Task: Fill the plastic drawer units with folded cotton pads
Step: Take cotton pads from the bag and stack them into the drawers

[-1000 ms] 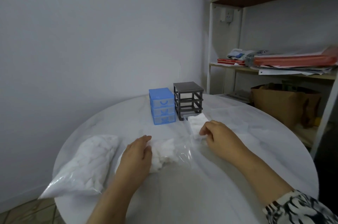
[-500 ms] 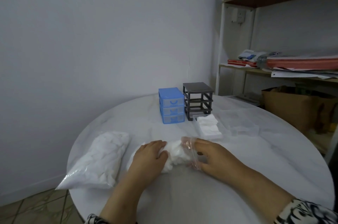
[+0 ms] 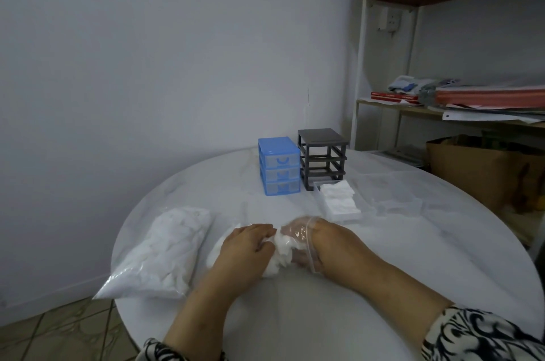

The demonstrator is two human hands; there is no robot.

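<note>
**Pulling pads from a limp bag, with spills the main worry**

Reaching into the open clear bag (image 3: 298, 238) low in the middle of the frame, the right hand (image 3: 330, 242) has its fingers inside the plastic, curled among loose cotton pads (image 3: 280, 254); whether they pinch one I cannot tell. The left hand (image 3: 250, 245) grips the bag's bunched side. A hasty tug could drag out a clump and scatter pads over the tabletop (image 3: 295, 316), since the film is slack and the pads cling together.

The pads look white, soft and crumpled. A clear drawer (image 3: 339, 201), right of centre, already holds folded ones, just in front of the empty grey frame (image 3: 323, 158). The blue drawer unit (image 3: 278, 166) stands beside it, drawers in. A second full bag (image 3: 165, 251) lies at lower left.
</note>
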